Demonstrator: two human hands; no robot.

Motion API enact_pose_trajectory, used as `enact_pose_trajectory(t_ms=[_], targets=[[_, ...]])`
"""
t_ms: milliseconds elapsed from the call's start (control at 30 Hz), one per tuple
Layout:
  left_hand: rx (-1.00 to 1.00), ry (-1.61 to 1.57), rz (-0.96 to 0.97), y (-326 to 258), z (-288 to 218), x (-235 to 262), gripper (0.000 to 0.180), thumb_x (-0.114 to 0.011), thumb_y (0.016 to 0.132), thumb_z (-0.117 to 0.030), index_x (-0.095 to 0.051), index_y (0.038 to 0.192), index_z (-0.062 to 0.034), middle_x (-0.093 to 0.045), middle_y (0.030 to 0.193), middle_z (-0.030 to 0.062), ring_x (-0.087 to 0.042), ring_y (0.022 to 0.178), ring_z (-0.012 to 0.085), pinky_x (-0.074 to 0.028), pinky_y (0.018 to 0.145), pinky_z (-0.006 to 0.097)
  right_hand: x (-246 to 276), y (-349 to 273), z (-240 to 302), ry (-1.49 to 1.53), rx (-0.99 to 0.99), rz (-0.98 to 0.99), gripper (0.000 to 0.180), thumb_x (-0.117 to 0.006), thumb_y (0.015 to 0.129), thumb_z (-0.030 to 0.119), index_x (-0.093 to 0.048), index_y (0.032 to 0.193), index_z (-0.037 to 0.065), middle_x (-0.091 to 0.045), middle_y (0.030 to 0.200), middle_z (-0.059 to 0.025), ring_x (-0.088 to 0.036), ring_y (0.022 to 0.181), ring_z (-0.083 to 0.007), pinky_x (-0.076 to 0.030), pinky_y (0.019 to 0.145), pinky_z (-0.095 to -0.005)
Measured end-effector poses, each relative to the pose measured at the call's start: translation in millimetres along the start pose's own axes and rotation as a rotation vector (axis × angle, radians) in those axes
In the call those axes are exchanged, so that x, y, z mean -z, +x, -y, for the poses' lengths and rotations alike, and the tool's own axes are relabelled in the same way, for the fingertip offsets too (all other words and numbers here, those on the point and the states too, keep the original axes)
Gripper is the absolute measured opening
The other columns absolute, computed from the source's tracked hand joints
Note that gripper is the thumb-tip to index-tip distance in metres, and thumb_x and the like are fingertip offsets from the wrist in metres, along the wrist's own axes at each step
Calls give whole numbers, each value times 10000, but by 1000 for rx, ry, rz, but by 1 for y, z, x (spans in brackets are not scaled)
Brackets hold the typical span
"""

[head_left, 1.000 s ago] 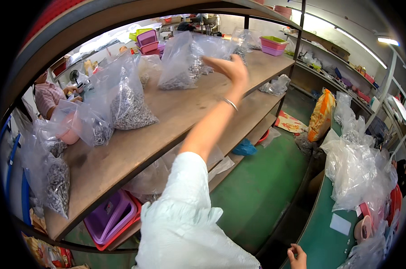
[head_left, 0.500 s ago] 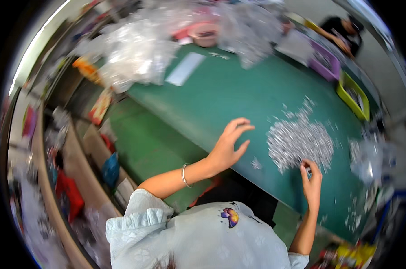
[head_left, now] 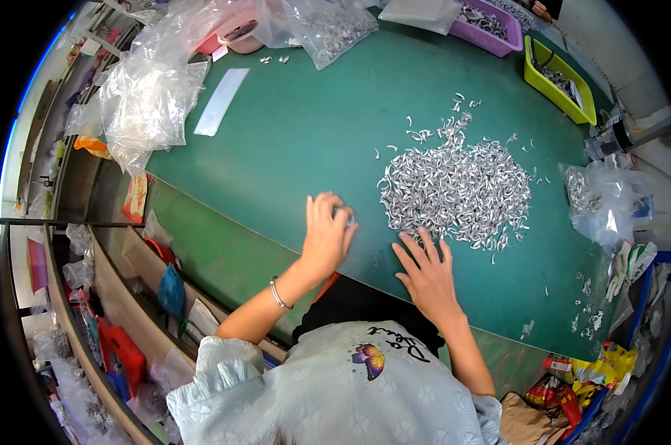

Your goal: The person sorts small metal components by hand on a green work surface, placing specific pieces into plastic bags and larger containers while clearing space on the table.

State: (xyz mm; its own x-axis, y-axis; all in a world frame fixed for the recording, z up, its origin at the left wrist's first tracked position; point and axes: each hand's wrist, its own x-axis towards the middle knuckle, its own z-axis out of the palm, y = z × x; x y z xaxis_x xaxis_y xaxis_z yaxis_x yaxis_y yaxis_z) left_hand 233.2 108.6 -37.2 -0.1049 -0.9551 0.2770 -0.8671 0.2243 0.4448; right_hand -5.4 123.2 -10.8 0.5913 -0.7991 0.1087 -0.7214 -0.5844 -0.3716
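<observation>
A heap of small curved silvery pieces [head_left: 458, 194] lies on the green tabletop. At its near edge rests my right hand [head_left: 432, 280], fingers spread and fingertips touching the closest pieces, with nothing visibly gripped. My left hand [head_left: 326, 233] is left of the heap, close to the table's near edge, a bracelet on its wrist. Its fingers are curled in around a few small silvery pieces [head_left: 351, 219], slightly blurred and partly hidden by the fingers.
Clear plastic bags [head_left: 146, 100] and a pink bowl [head_left: 242, 33] are at the far left. A flat pale strip [head_left: 222, 101] lies nearby. Purple [head_left: 491, 33] and lime-green baskets [head_left: 561, 85] with silvery pieces stand at the far right. A plastic bag [head_left: 602, 204] sits at the right edge.
The view has shifted. My left hand has gone from open to curled around a few pieces. My right hand has moved left along the heap's near edge, its pinched fingers now spread.
</observation>
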Motion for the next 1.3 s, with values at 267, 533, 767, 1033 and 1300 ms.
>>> enact_pose_trajectory(t_ms=[267,533,767,1033,1300], targets=[[-104,-67,124,30,-52,-21,553,-723,775,-117,-492,1276,-72,-372,1396,189,-340,1321,403,-251,1049,645,14,-37,-56,-179,-246,-20,413,-635,857,157,-571,1263,127,-465,1382,-47,-350,1359,-287,-194,1092,-608],[-64,4,117,72,-61,-50,635,-711,802,-234,-441,1356,-81,-321,1457,199,-300,1336,450,-303,1050,592,24,-28,-81,-37,-449,-389,223,-636,856,84,-649,1079,82,-555,1211,-88,-442,1259,-295,-242,1067,-491],[-122,145,78,91,-71,-40,508,-624,833,-47,-468,1317,-42,-381,1400,201,-334,1317,431,-295,1052,602,34,-27,-51,-26,-492,-409,175,-700,796,98,-643,960,76,-578,979,-67,-520,930,-243,-333,814,-370],[-204,-208,219,20,-97,-46,415,-704,772,-71,-576,1166,-54,-544,1112,100,-519,1002,274,-371,840,368,20,-36,-48,-51,-417,-359,162,-694,763,57,-625,910,64,-593,926,-36,-528,867,-227,-343,785,-374],[-49,-225,182,17,-87,-40,337,-703,780,-55,-607,1103,-66,-545,1081,89,-517,968,265,-369,800,364,4,-19,-12,190,-338,-281,127,-692,796,101,-613,882,51,-572,877,-47,-521,837,-242,-353,749,-379]])
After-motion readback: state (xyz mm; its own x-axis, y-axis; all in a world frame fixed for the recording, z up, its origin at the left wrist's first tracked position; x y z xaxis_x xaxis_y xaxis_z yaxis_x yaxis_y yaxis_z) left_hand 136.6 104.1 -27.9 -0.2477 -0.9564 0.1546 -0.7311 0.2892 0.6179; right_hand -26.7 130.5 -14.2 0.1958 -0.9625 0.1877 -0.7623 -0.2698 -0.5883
